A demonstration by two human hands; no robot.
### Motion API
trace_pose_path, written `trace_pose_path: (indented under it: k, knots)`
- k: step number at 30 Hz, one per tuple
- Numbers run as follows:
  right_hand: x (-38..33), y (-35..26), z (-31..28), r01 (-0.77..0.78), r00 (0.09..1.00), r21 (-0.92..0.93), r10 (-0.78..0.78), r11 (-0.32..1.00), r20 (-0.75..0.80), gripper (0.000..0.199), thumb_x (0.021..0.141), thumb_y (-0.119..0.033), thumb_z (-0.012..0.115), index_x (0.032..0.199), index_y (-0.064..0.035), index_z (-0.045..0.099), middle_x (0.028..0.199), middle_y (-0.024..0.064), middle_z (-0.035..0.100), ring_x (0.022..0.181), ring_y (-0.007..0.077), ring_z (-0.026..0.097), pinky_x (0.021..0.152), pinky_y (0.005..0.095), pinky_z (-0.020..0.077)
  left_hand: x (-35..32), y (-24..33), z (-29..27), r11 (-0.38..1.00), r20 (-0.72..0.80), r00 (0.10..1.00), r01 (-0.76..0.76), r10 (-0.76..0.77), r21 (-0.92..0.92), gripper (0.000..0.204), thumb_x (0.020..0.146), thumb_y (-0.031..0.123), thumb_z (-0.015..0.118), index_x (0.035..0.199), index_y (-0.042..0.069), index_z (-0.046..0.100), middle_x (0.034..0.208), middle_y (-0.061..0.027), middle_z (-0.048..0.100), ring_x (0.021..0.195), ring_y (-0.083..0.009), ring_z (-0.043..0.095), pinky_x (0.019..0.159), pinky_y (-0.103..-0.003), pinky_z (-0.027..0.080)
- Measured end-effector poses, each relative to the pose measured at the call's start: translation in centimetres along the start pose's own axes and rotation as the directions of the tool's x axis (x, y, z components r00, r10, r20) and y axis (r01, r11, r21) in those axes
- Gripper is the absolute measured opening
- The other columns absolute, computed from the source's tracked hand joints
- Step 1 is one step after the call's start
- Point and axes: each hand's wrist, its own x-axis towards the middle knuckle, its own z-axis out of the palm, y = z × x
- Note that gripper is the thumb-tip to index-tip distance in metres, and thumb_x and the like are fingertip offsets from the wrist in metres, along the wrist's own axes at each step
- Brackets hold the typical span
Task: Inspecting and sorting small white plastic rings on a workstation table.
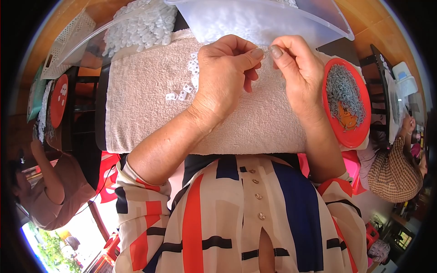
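Note:
My left hand (225, 68) is raised over a beige towel (150, 104), its thumb pressed against the bent index finger. My right hand (300, 73) faces it a short gap away, with thumb and forefinger pinched together. Whatever sits between the fingertips of either hand is too small or hidden to make out. Beside and partly behind my left hand lie several small white plastic pieces with holes (182, 95). A red basin (363, 136) of small grey screws (348, 84) stands to the right of my right hand, with an orange patch showing among them.
Beyond the towel stands a translucent plastic bin (314, 27) with whitish contents. Many white plastic pieces (141, 29) are heaped at the far left. One person (59, 191) sits at the left, and another in a checked top (393, 175) at the right.

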Motion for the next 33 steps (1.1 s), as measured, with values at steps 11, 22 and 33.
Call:
trace_pose_path:
  k: [11,22,33]
  knots:
    - [0.0,0.2,0.2,0.194,0.981,-0.107,-0.191,0.975,0.039,0.008,0.092,-0.002,0.059,0.098,0.0012,0.058,0.076,0.0024,0.058,0.068,0.0083,0.053,0.061,0.0221,0.0434,-0.1,0.0,0.0,1.000,0.003,1.000,0.001,-0.001,-0.021,0.008,0.089,0.004,0.062,0.086,-0.004,0.061,0.074,-0.0086,0.061,0.056,-0.0120,0.056,0.044,-0.023,0.042]
    - [-0.8,0.4,1.8,0.008,0.997,-0.039,-0.010,0.999,-0.075,0.008,0.094,-0.009,0.057,0.093,-0.0007,0.059,0.069,-0.0004,0.056,0.058,0.0047,0.051,0.050,0.0201,0.0389,-0.2,-0.9,0.3,0.997,-0.039,0.997,-0.069,0.070,0.016,0.008,0.089,0.003,0.062,0.087,-0.004,0.060,0.073,-0.0079,0.061,0.057,-0.0122,0.055,0.046,-0.025,0.042]
    - [-0.5,-0.3,1.3,-0.134,0.986,0.180,0.150,0.974,-0.079,0.010,0.094,-0.011,0.058,0.095,-0.0018,0.061,0.079,-0.0013,0.060,0.066,0.0045,0.053,0.057,0.0184,0.0407,0.2,-0.7,0.4,0.984,-0.077,0.997,-0.029,0.016,-0.176,0.007,0.085,0.000,0.063,0.080,-0.004,0.060,0.065,-0.0063,0.059,0.051,-0.0105,0.053,0.039,-0.022,0.038]
